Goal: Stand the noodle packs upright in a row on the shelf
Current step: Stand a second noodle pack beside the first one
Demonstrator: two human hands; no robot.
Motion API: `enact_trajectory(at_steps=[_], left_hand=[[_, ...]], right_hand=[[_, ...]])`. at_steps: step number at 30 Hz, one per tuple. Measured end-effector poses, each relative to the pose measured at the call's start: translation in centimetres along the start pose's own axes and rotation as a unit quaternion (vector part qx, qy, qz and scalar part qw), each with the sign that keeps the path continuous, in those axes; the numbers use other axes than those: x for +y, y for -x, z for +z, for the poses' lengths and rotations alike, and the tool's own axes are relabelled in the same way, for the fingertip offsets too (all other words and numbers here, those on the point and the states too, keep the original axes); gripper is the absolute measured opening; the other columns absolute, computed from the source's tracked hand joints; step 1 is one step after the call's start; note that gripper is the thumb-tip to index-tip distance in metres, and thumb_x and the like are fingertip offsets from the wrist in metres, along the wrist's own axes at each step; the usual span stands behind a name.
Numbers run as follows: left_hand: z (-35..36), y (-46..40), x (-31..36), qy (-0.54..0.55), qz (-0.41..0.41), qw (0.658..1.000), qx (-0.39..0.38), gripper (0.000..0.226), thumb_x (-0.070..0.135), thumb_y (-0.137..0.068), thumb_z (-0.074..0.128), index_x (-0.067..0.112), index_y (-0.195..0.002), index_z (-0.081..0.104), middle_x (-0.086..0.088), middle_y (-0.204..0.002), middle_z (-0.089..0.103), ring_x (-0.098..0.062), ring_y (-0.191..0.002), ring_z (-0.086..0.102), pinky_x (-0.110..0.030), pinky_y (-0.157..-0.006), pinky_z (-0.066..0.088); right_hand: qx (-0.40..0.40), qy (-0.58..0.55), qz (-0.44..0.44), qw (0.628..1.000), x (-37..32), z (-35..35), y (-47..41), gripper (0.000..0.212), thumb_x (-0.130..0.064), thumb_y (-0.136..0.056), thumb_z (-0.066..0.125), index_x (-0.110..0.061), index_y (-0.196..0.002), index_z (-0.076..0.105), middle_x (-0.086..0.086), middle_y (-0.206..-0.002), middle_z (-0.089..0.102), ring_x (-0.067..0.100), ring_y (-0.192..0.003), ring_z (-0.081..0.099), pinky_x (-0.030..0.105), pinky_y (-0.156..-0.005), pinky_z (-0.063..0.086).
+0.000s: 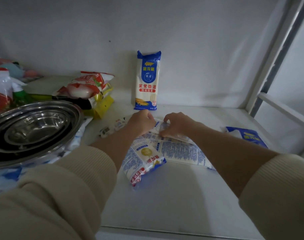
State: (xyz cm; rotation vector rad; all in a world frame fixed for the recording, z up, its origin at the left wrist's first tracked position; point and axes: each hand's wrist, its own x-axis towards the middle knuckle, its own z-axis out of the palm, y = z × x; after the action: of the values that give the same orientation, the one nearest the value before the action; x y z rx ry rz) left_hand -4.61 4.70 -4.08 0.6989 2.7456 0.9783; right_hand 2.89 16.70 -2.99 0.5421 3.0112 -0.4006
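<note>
1. Noodle packs: four are in view on the white shelf (182, 196). One upright pack (147, 80), blue and cream with red lettering, stands on end against the back wall.
2. Two packs lie flat at mid-shelf with their printed backs up. The near flat pack (144, 161) points its red-and-blue end toward the shelf's front edge. The second flat pack (180, 149) lies across it, running to the right.
3. A fourth pack (248, 136), blue-topped, lies flat toward the right post, well apart from the others.
4. Left hand (141, 121) rests, fingers curled down, on the far ends of the flat packs, just in front of the upright pack's base. Whether it grips plastic cannot be told.
5. Right hand (177, 124) sits just beside the left, fingers bent and pinching the clear crimped end of the second flat pack.
6. Both forearms, in cream sleeves pushed back, cover parts of the flat packs; their far ends are hidden under the hands.
7. At left stand nested steel bowls (35, 129), with a red-and-white bag (85, 85) behind them. Other items at the far left are cut off and blurred.
</note>
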Motion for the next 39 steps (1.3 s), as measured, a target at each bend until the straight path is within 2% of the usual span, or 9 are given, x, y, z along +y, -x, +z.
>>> enact_trajectory(at_steps=[5,9,13,20,26,29,32,35,39], left_hand=[[0.2,0.2,-0.1,-0.021,-0.005,0.999,0.049,0.021,0.021,-0.089,0.054,0.01,-0.106,0.059,-0.009,-0.102,0.065,-0.026,-0.095,0.062,-0.036,-0.078,0.049],[-0.2,-0.5,-0.2,0.065,0.005,0.994,0.083,0.018,0.026,-0.092,0.049,0.011,-0.097,0.056,-0.007,-0.095,0.064,-0.023,-0.088,0.062,-0.032,-0.071,0.047],[-0.4,-1.2,0.3,0.142,0.007,0.989,0.049,0.019,0.027,-0.094,0.047,0.011,-0.084,0.052,-0.004,-0.076,0.054,-0.018,-0.068,0.051,-0.025,-0.056,0.037],[0.3,-1.8,3.1,0.389,0.022,0.904,-0.174,0.02,0.022,-0.094,0.058,0.013,-0.112,0.057,-0.007,-0.114,0.066,-0.025,-0.11,0.063,-0.039,-0.096,0.048],[-0.4,-4.0,4.4,0.533,0.029,0.828,-0.169,0.019,0.011,-0.094,0.058,0.014,-0.113,0.059,-0.006,-0.106,0.07,-0.024,-0.099,0.066,-0.045,-0.09,0.053],[0.0,-4.2,4.7,0.473,0.042,0.876,-0.084,0.019,0.005,-0.092,0.058,0.012,-0.109,0.061,-0.012,-0.109,0.07,-0.028,-0.102,0.067,-0.041,-0.089,0.054],[-0.7,-4.7,5.3,0.29,0.088,0.953,0.031,0.026,0.009,-0.089,0.058,0.013,-0.114,0.059,-0.009,-0.107,0.069,-0.024,-0.099,0.067,-0.036,-0.084,0.054],[-2.7,-5.1,6.3,0.063,0.192,0.977,0.071,0.024,0.012,-0.088,0.055,0.012,-0.111,0.06,-0.008,-0.099,0.069,-0.026,-0.095,0.064,-0.04,-0.084,0.049],[-4.9,-4.8,7.5,-0.206,0.265,0.927,0.168,0.02,0.014,-0.086,0.056,0.013,-0.104,0.066,-0.005,-0.093,0.07,-0.026,-0.1,0.062,-0.038,-0.095,0.035]], right_hand=[[-0.013,0.124,-0.013,0.992,-1.5,-0.1,-0.3,0.049,-0.027,-0.076,0.074,-0.011,-0.119,0.056,0.004,-0.094,0.054,0.021,-0.084,0.055,0.031,-0.071,0.048],[0.126,0.159,0.023,0.979,-1.6,0.2,-0.7,0.027,-0.021,-0.089,0.059,-0.011,-0.114,0.061,0.008,-0.099,0.064,0.026,-0.091,0.062,0.033,-0.07,0.044],[0.213,-0.012,0.113,0.97,0.0,-2.5,-1.2,0.017,-0.021,-0.088,0.053,-0.015,-0.094,0.068,0.004,-0.08,0.061,0.025,-0.073,0.058,0.03,-0.064,0.041],[0.246,-0.453,0.142,0.845,1.2,-5.8,-1.9,0.022,-0.01,-0.076,0.049,-0.014,-0.056,0.057,0.009,-0.069,0.065,0.034,-0.075,0.07,0.045,-0.065,0.059],[0.21,-0.591,0.116,0.77,1.4,-6.7,-2.7,0.024,-0.004,-0.089,0.039,-0.007,-0.094,0.062,0.01,-0.082,0.068,0.022,-0.073,0.066,0.029,-0.057,0.055],[0.327,-0.526,0.109,0.777,1.0,-7.4,-3.4,0.047,-0.006,-0.083,0.049,-0.014,-0.129,0.05,0.009,-0.121,0.061,0.024,-0.104,0.063,0.036,-0.084,0.056],[0.533,-0.19,-0.029,0.824,0.7,-9.1,-2.8,0.061,-0.012,-0.073,0.056,-0.015,-0.134,0.049,0.006,-0.137,0.049,0.026,-0.127,0.044,0.035,-0.103,0.034],[0.377,0.077,-0.188,0.904,-0.4,-9.9,-2.6,0.057,-0.021,-0.073,0.061,-0.019,-0.129,0.056,0.004,-0.135,0.055,0.026,-0.134,0.041,0.04,-0.108,0.028],[0.141,0.122,-0.075,0.98,-1.3,-10.2,-3.0,0.064,-0.028,-0.069,0.072,-0.022,-0.127,0.045,-0.001,-0.106,0.06,0.024,-0.096,0.056,0.036,-0.078,0.041]])
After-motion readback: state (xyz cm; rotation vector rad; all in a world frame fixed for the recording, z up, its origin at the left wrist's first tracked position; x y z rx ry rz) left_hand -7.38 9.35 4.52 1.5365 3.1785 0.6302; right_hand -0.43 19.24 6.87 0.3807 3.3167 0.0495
